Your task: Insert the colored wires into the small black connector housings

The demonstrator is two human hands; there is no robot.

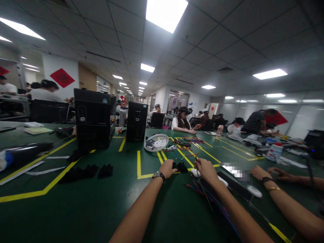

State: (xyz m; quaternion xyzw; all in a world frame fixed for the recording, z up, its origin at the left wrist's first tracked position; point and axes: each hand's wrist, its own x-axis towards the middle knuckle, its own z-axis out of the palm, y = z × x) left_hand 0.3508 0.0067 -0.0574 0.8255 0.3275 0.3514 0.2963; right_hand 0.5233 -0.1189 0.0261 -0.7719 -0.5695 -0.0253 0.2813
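Observation:
My left hand [167,169], with a watch on its wrist, rests over the green table [121,209]. Its fingers are closed at the edge of a small black bumpy piece [181,167]; the fingertips are partly hidden. To the right, my right hand [206,170] pinches a thin dark wire [202,190] that hangs down toward the table. Red and blue wires [217,202] lie beneath my right forearm. A white rounded object [195,173] shows beside that hand, partly covered. More black bumpy pieces [86,172] lie to the left.
Two black computer cases [92,118] stand behind, left of a white basket [159,142] with items in it. Bundles of coloured wires [188,141] lie beyond my hands. A co-worker's arms [288,199] reach in at right, near a black flat device [235,185]. Yellow tape marks the tabletop.

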